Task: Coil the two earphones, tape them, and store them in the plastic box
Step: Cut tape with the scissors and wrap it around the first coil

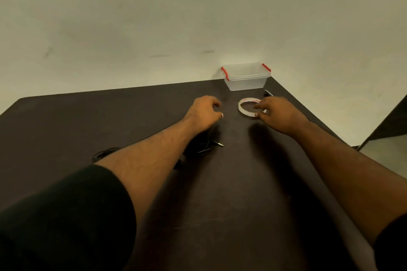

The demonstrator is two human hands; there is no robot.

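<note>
A white tape roll (242, 110) lies flat on the dark table (231, 182) at the back right. My right hand (279, 114) is on the roll's right side, thumb on the near rim and fingers curled over the ring. My left hand (204, 112) hovers just left of the roll, fingers loosely curled, nothing seen in it. A black earphone bundle (201, 146) with its jack pointing right lies under my left wrist. A second black earphone cable (103, 153) shows left of my left forearm, partly hidden. The clear plastic box (245, 82) with red clips stands at the wall, lid on.
A dark pen-like object (268, 93) lies between the box and my right hand. The table's right edge runs diagonally close to my right arm, with a drop beyond it. A pale wall backs the table.
</note>
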